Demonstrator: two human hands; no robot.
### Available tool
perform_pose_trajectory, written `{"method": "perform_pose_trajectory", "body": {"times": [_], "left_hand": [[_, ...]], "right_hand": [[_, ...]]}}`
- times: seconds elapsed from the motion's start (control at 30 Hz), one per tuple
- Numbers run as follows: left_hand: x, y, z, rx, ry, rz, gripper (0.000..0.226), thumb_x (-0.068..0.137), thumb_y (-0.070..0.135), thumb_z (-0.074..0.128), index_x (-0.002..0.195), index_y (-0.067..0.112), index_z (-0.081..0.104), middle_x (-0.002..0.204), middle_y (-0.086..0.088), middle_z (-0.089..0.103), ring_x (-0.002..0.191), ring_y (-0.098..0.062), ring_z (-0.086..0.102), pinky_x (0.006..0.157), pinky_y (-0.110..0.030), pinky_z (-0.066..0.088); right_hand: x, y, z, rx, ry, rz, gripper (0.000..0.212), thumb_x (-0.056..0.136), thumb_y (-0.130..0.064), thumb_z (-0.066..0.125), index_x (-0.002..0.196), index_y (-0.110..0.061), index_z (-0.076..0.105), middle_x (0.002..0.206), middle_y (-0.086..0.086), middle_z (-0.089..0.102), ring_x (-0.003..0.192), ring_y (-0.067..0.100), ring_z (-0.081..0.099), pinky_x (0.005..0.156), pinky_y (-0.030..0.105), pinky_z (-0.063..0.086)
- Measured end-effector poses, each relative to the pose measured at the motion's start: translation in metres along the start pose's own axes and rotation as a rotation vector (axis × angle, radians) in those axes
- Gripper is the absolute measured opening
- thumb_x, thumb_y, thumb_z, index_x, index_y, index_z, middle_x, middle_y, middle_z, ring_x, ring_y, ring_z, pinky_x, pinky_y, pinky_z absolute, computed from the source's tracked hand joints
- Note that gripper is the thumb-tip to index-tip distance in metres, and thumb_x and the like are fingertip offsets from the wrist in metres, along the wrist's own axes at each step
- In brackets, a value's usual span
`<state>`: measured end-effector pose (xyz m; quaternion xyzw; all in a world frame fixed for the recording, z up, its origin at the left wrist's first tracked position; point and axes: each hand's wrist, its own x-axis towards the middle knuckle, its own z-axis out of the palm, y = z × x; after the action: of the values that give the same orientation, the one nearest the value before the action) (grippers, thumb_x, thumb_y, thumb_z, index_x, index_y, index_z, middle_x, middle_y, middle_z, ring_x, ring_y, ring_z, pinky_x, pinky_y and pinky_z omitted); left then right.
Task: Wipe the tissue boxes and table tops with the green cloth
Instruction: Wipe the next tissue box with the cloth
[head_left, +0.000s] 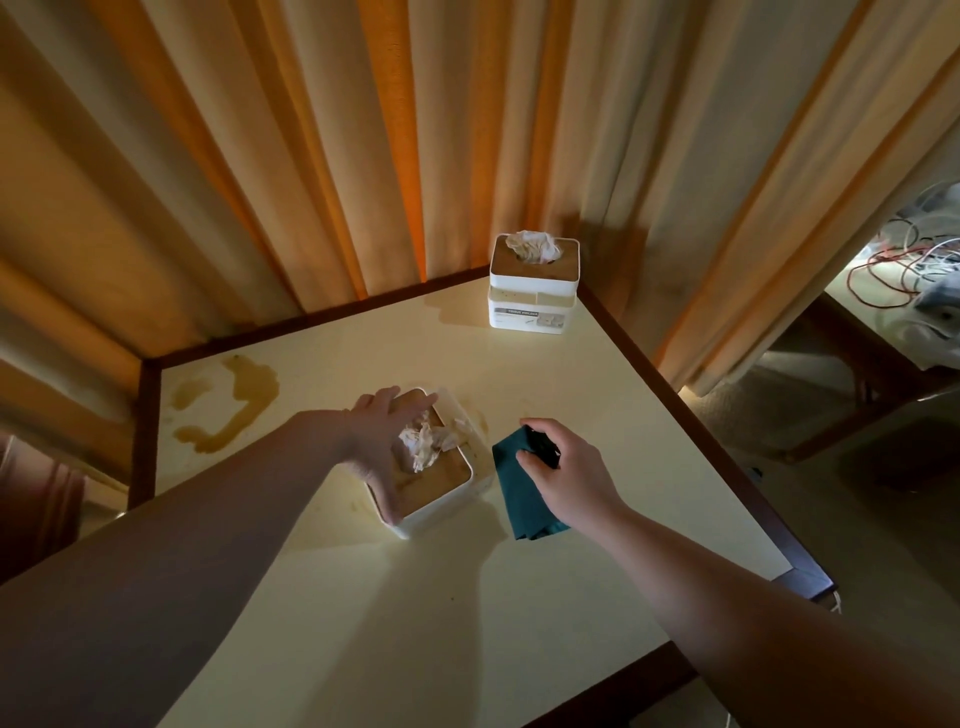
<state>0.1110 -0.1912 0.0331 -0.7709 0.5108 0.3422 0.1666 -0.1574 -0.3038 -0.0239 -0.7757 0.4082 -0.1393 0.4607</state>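
A white tissue box with a wooden lid and crumpled tissue sits near the middle of the cream table top. My left hand is spread over its left side, fingers around its edges. Just right of the box, my right hand pinches the green cloth, which hangs down to the table beside the box. A second white tissue box stands upright at the far corner of the table. A brown spill stain marks the table's far left part.
Orange and beige curtains hang close behind the table. The table has a dark wooden rim. To the right, beyond a gap with carpet, another surface carries tangled cables.
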Motion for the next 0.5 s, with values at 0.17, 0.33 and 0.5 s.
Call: {"method": "perform_pose_trajectory", "body": {"times": [0.17, 0.33, 0.5], "left_hand": [[-0.004, 0.007, 0.007, 0.014, 0.118, -0.009, 0.168, 0.03, 0.066, 0.098, 0.154, 0.053, -0.016, 0.162, 0.004, 0.001, 0.149, -0.03, 0.011, 0.115, -0.054, 0.037], [-0.004, 0.025, 0.016, -0.074, 0.223, -0.09, 0.165, 0.032, 0.092, 0.079, 0.16, 0.04, -0.011, 0.166, -0.004, 0.0, 0.15, -0.038, 0.017, 0.115, -0.054, 0.037], [0.002, 0.035, 0.011, 0.14, 0.251, 0.014, 0.173, 0.033, 0.09, 0.08, 0.16, 0.03, -0.021, 0.166, -0.001, -0.032, 0.154, -0.032, -0.025, 0.122, -0.066, -0.001]], "right_hand": [[0.002, 0.002, -0.001, -0.015, 0.042, 0.016, 0.038, 0.102, -0.034, 0.063, 0.14, -0.034, 0.056, 0.126, -0.016, 0.063, 0.103, 0.003, 0.061, 0.068, 0.011, 0.05], [0.007, 0.007, -0.003, -0.031, 0.133, 0.046, 0.038, 0.103, -0.031, 0.062, 0.141, -0.03, 0.056, 0.128, -0.015, 0.061, 0.11, 0.002, 0.054, 0.067, 0.003, 0.041], [0.016, 0.01, 0.003, -0.001, 0.178, 0.078, 0.038, 0.104, -0.027, 0.061, 0.141, -0.029, 0.056, 0.135, -0.009, 0.064, 0.116, 0.008, 0.058, 0.078, 0.009, 0.042]]}}
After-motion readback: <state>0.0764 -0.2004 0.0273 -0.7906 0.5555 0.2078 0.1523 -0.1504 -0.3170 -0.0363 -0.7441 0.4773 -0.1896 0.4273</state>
